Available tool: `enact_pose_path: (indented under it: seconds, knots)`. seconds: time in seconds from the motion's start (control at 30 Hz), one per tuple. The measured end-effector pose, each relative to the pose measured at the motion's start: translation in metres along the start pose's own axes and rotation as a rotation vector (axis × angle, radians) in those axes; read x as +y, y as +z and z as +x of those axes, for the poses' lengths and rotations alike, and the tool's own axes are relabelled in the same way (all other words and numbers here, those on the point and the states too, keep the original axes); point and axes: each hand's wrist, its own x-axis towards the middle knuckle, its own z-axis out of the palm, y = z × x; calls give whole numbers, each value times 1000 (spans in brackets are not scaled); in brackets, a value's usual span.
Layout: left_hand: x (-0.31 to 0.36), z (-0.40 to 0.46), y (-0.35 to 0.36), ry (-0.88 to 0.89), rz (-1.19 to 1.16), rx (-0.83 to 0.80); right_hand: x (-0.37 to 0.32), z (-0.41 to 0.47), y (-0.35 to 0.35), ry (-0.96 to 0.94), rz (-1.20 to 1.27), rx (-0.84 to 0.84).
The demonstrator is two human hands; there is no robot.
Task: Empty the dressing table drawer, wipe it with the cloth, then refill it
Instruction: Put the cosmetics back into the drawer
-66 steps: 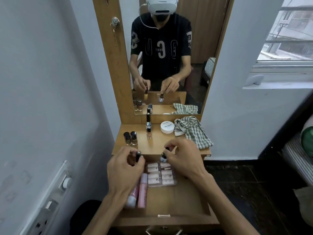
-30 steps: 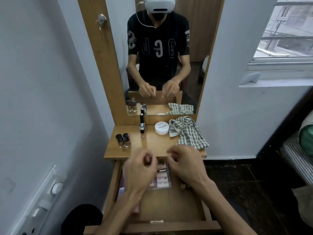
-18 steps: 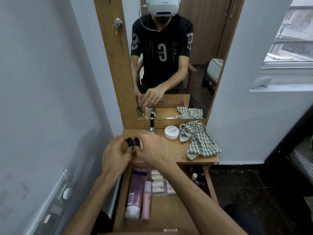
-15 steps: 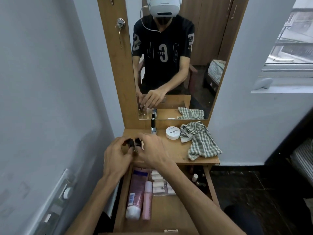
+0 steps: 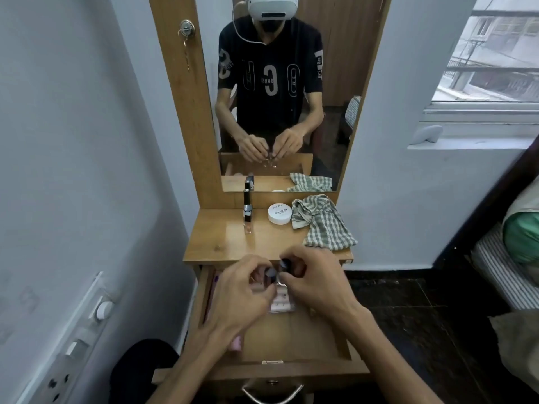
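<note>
Drawer [image 5: 294, 339]: pulled open under tabletop [image 5: 227, 237]; holds clear nail-tip tray [image 5: 281, 300], pink tube [image 5: 236, 342] at L side. L hand [image 5: 242, 293] & R hand [image 5: 315, 284]: over drawer's back end, fingers curled, each pinching a dark-capped small bottle [image 5: 284, 265]. Tabletop: checked cloth [image 5: 323, 225] at R, beside white jar [image 5: 279, 213]; tall slim bottle [image 5: 247, 211] upright near mirror [image 5: 280, 91].

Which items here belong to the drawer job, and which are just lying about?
Job:
drawer
checked cloth
small bottles held by left hand and right hand
white jar
tall bottle
nail tray

Lying about:
keys
wall sockets
</note>
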Motion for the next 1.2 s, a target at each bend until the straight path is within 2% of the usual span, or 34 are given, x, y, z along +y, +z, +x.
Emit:
enact_pose_path:
  seconds: [0.3,0.67,0.93,1.07,1.2]
  knots:
    - [22,-20,69,38,128,-267,55,-66,-16,159,-87,-113]
    - [19,-14,103,91,249,-412,80,-71,5,158,-162,-174]
    - [13,-11,108,157,340,-427,88,-69,12,147,-166,-182]
    - [15,-12,100,141,290,-401,87,-69,8,155,-162,-179]
    - [14,0,69,95,180,-255,72,-53,-1,143,-125,-100]
